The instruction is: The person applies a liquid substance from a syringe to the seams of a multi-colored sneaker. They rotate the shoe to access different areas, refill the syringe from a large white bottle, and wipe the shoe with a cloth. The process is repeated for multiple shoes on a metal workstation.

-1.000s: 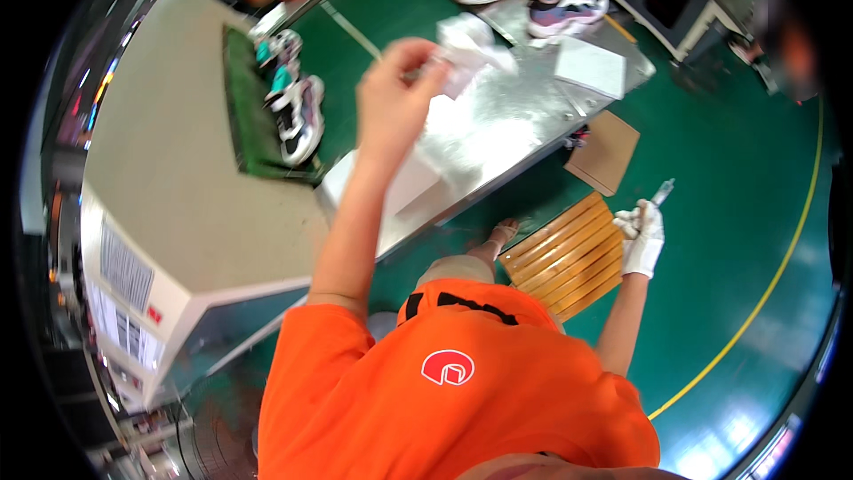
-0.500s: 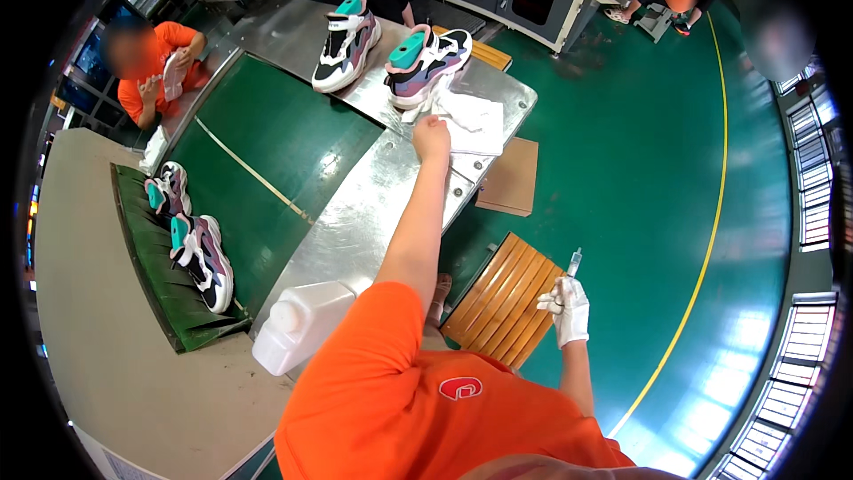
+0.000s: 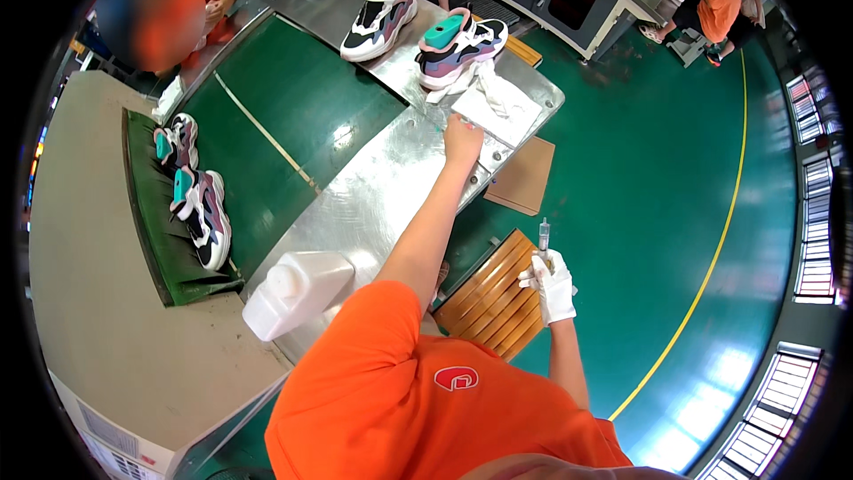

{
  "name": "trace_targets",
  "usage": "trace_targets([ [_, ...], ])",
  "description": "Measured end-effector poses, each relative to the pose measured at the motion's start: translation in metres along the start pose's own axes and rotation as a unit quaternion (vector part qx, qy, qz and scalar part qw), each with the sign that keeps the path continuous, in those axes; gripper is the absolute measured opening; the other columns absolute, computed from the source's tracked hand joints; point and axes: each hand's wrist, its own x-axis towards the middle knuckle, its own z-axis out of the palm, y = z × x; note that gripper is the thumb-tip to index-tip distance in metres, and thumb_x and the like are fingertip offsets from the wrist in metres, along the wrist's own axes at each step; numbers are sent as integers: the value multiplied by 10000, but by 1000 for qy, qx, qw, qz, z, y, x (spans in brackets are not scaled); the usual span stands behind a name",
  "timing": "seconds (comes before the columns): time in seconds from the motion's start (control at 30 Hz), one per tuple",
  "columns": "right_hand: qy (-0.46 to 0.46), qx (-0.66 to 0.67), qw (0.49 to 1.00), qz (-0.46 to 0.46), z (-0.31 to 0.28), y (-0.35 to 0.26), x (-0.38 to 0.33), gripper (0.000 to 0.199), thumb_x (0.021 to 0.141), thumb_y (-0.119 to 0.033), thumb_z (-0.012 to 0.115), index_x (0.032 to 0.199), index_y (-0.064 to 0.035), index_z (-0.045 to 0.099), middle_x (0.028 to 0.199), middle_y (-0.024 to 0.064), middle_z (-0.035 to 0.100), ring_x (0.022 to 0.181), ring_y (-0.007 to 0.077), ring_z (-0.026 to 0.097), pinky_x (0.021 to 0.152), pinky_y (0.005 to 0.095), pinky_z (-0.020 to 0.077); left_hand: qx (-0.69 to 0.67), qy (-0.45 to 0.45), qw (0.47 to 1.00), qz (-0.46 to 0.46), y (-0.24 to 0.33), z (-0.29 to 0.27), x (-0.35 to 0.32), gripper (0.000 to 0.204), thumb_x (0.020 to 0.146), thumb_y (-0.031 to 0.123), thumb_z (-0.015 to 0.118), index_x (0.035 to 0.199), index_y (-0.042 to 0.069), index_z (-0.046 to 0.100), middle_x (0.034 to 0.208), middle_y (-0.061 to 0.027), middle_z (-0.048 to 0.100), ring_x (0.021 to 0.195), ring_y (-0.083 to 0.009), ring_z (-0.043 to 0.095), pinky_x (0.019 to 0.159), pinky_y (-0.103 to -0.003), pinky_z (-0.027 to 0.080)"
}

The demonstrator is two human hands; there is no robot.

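Observation:
My bare left hand (image 3: 464,140) is closed low over the metal table (image 3: 378,191), just on my side of a white cloth (image 3: 502,105). A tiny greenish spot shows by its fingertips, too small to name. In my white-gloved right hand (image 3: 551,284), over the slatted stool's right edge, a clear syringe (image 3: 544,236) points upward. Beyond the cloth stands a purple, black and white sneaker (image 3: 458,53) with a teal insert, touching some white material at its sole. A matching sneaker (image 3: 380,22) is to its left.
A translucent white jug (image 3: 298,293) sits at the table's near left. Two more sneakers (image 3: 204,222) rest on a green flap (image 3: 160,240) beside the green belt (image 3: 284,116). The wooden stool (image 3: 493,302) and cardboard (image 3: 524,178) lie right. Co-workers are at far left, far middle and far right.
My left hand has drawn back slightly from the cloth toward me. My right hand has turned the syringe more upright and brought it nearer the table. The whole view has shifted.

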Motion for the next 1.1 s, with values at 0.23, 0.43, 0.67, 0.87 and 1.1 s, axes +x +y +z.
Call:
trace_targets([
  [0.23, -53, -78, 995, -11, -2, -5, -17, 237, 951, -146, 616, 1126, 10, 577, 865, 49, 607, 649, 102, 592, 566, 246, 504, -21, -48, 993, 108, 15, -101, -139, 348, 839, 148, 667, 1157, 21, 606, 1038, -150, 656, 922, -304, 636, 823, -371, 501],
  [0.43, -178, -297, 905, -247, 62, -91, -20, 211, 881, -164, 695, 1008, -2, 650, 818, 94, 636, 676, 166, 604, 649, 337, 499, 122, 45, 934, 334, 27, -253, -275, 160, 819, 23, 652, 978, 35, 661, 974, -124, 650, 891, -317, 616, 793, -408, 500],
  [0.67, -306, -501, 663, -464, 209, -181, -92, 214, 880, -266, 645, 990, -91, 701, 908, 161, 626, 864, 347, 634, 759, 420, 501, 304, 280, 864, 287, 28, -367, -321, 340, 800, 94, 702, 1126, 36, 624, 1169, -153, 588, 1108, -362, 539, 935, -446, 435],
  [0.87, -266, -644, 482, -532, 272, -187, -119, 189, 880, -245, 605, 921, -98, 716, 910, 178, 633, 850, 345, 645, 759, 435, 515, 307, 230, 899, 211, -6, -394, -312, 605, 814, 260, 748, 1332, 53, 513, 1391, -200, 444, 1297, -404, 413, 1068, -483, 356],
  [1.1, -245, -720, 350, -546, 299, -185, -127, 183, 853, -211, 587, 846, -80, 715, 880, 149, 652, 834, 313, 659, 721, 407, 530, 173, 130, 957, 193, -38, -400, -300, 658, 824, 253, 743, 1378, 53, 452, 1405, -208, 405, 1286, -408, 423, 1055, -447, 389],
])
